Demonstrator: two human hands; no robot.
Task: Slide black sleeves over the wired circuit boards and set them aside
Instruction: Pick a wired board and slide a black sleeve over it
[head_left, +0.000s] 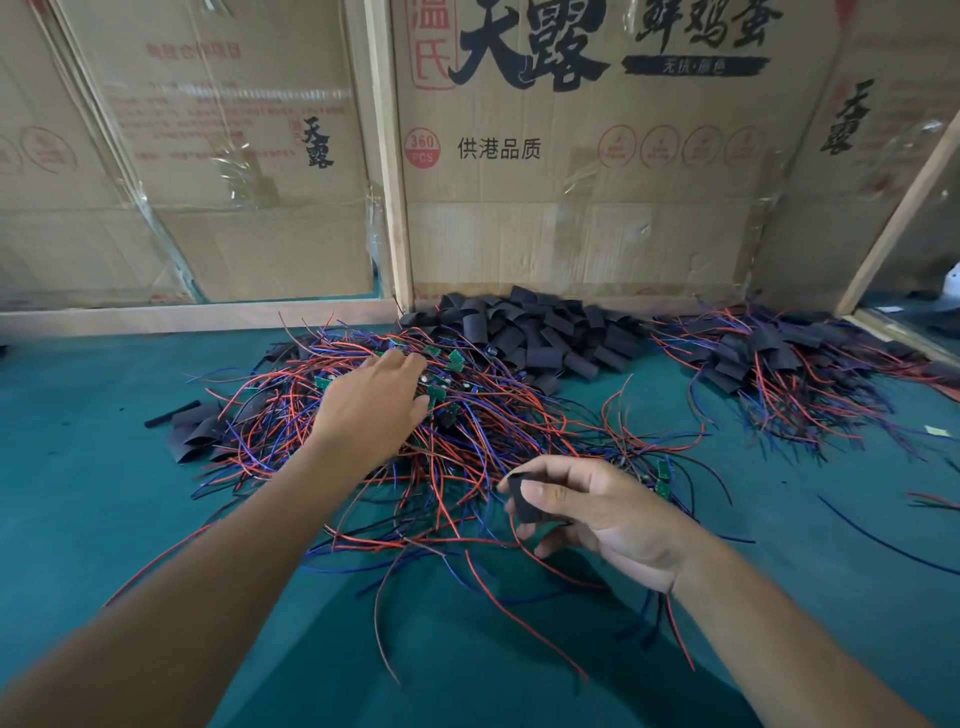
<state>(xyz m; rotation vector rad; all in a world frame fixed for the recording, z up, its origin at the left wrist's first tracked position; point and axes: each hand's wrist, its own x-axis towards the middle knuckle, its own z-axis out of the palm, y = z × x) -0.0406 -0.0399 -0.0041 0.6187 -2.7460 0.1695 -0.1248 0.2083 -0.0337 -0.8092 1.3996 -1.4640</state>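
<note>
Where I sit: as I look down and forward, a green mat (104, 467) covers the work surface under both my arms.
Back wall: flattened cardboard (597, 171) with black and red print and strips of clear tape stands upright behind the mat, held by a pale wooden post (390, 156) and a low rail (197, 318).
Right edge: another wooden strip (904, 208) leans across the cardboard; beyond it the room is too dark to read.
Boards: a tangle of small green boards (457, 361) with red, blue and black wires lies mid-mat, its loose wire ends trailing toward me.
Sleeves: a heap of loose black sleeves (535, 332) sits against the cardboard, just behind the tangle and touching it.
Finished pile: sleeved boards (769, 358) with wires sticking out lie to the right, apart from the tangle.
Strays: a few flat sleeves (195, 428) lie at the tangle's left edge; one dark wire (878, 540) lies alone on the mat at right.
Left hand (371, 402): my fingers curl down into the top of the tangle among the boards; I cannot tell whether they have hold of anything, since the hand hides the fingertips.
Right hand (608, 514): I pinch one sleeve (522, 499) between thumb and forefinger, held above the near side of the tangle, my other fingers loosely bent.
</note>
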